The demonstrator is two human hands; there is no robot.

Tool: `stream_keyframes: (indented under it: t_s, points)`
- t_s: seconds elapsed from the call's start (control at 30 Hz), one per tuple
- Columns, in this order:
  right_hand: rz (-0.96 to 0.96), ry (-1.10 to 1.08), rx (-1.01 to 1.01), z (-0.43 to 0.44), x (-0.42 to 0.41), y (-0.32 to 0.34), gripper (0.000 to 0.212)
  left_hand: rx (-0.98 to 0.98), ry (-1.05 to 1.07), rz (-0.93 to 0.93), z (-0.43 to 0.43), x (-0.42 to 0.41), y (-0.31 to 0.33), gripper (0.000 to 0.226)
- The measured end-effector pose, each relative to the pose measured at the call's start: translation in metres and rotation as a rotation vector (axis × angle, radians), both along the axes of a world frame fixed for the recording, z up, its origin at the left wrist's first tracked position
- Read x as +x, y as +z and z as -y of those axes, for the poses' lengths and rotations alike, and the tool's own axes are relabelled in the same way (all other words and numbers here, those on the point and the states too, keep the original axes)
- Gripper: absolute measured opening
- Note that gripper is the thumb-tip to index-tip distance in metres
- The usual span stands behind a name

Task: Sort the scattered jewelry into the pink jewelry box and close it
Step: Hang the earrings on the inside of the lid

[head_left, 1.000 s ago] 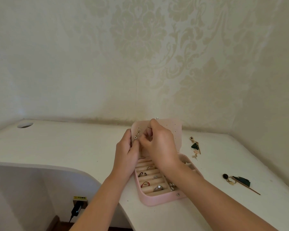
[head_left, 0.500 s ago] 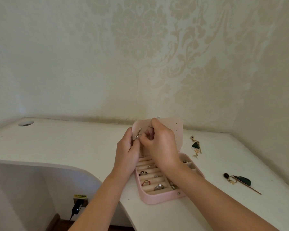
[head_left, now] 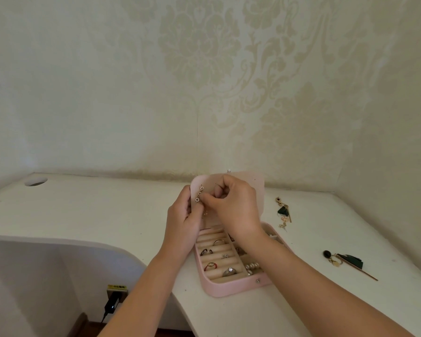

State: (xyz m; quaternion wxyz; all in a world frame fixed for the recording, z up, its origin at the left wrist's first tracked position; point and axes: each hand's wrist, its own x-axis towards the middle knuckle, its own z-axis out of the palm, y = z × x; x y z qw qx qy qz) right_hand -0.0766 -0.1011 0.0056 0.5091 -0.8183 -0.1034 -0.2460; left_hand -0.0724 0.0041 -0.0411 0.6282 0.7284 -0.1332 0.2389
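pink jewelry box (head_left: 229, 289) sits open near the front edge of the white counter (head_left: 83, 210), its lid (head_left: 253, 190) standing upright and rings (head_left: 229, 271) tucked in the padded rows below. the left hand (head_left: 182, 222) has its grip clamped on the lid's left edge. the right hand (head_left: 233, 205) has its grip pinched together on the lower link of a dangling earring (head_left: 199, 194), which hangs against the lid's inner panel.

the risk i see from here is small and fiddly. if the post misses its hole or the pinch loosens, the earring could drop into the ring rows or onto the counter. pushing hard against the lid could fold it back or skid the whole box, since only the left hand steadies it. i cannot tell whether the post is through the panel yet. two pieces also wait outside the box: one green earring (head_left: 283, 211) just right of the lid, and a second green earring (head_left: 348, 260) further right and nearer me. closing up before they go in would leave the job short.

against a second ago, very little has shifted. the earring hangs at the same spot on the lid, both hands stay there, and the right fingertips seem to have drawn down toward the lower link. the two green pieces have not moved.
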Motion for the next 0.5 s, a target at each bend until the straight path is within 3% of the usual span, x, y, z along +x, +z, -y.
stream_keyframes:
  t_s: [0.2,0.4,0.5]
  points:
    - [0.032,-0.006,0.02,0.01,0.002,0.012,0.034,-0.006,-0.029,-0.012,0.001,-0.003,0.002,0.02]
    - [0.252,-0.111,0.135,0.045,0.01,0.038,0.022,-0.019,0.0,-0.041,0.001,-0.001,-0.001,0.01]
    - [0.186,-0.168,0.092,0.066,0.021,0.037,0.015,-0.027,-0.002,-0.05,0.002,-0.002,0.0,0.017]
